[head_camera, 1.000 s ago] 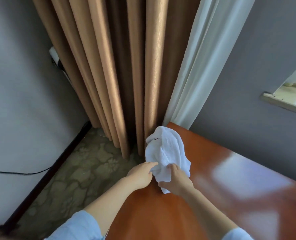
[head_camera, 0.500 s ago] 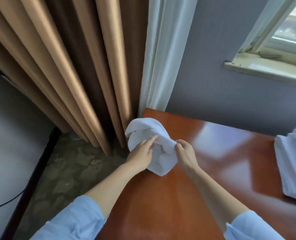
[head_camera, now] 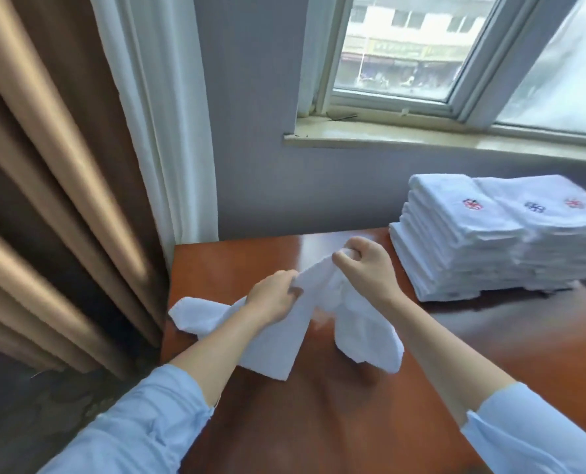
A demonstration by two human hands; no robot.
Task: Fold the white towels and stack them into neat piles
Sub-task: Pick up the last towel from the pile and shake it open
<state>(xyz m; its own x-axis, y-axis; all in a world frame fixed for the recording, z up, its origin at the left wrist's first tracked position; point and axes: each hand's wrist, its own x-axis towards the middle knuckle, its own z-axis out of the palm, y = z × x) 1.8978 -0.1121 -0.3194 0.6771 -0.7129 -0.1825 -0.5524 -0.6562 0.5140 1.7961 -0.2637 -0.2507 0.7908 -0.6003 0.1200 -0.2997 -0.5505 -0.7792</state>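
Both hands hold the white towel (head_camera: 274,350) up over the near left part of the table (head_camera: 319,422). I see the left hand (head_camera: 272,297) and right hand (head_camera: 365,265) each clenched on its top edge, ends drooping. Folded towels (head_camera: 473,241) sit stacked far right.

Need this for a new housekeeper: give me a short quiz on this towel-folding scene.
1. True or false: the white towel lies folded flat on the wooden table.
2. Left hand, right hand: which grips the towel? A) left only B) right only C) both
3. Fill in: the folded towel stacks stand on the person's ____ side, below the window.
Key: 1 false, it hangs unfolded from the hands; 2 C; 3 right.
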